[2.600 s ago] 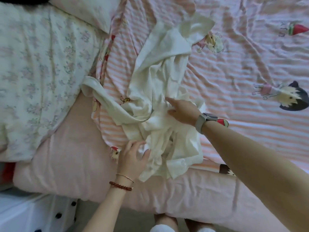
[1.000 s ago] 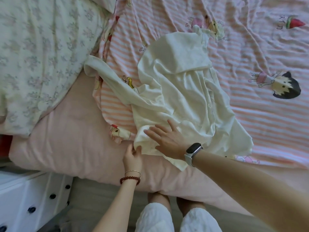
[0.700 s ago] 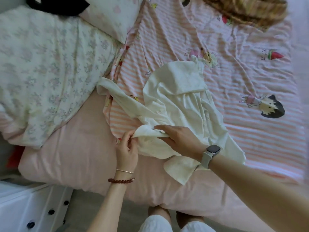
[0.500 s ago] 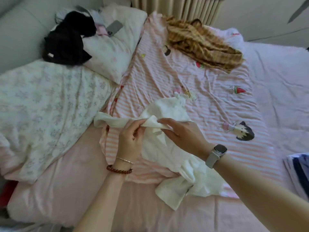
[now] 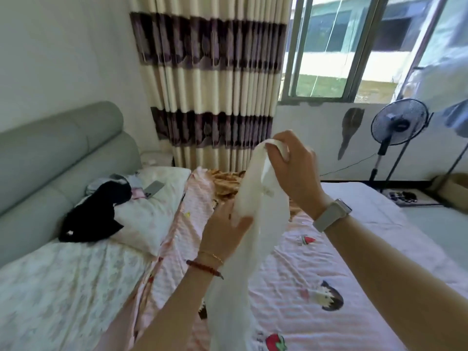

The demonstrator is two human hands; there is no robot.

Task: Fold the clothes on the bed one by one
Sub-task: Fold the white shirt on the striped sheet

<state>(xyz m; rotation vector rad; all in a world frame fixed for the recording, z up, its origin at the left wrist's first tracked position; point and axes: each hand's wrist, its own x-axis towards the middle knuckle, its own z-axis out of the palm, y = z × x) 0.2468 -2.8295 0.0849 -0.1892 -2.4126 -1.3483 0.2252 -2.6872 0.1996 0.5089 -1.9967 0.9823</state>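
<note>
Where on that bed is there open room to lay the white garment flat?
The striped cartoon sheet is bare right of the hanging white garment, and so is the plain sheet beyond. The head end is crowded: pillow, black garment, phone, plaid cloth.

Single view only, from camera on my head; no second view to share scene. Stood at near side of bed (image 5: 379, 231), looked across it, lens tipped nearly level rather than down. Faced far wall: curtain (image 5: 212, 84), window (image 5: 336, 46), fan (image 5: 398, 122) at right, headboard (image 5: 50, 158) at left. Wide angle bent edges. My forearms rose from bottom edge, very near lens; left hand (image 5: 222, 231) and right hand (image 5: 296, 168) sat mid-frame.
</note>
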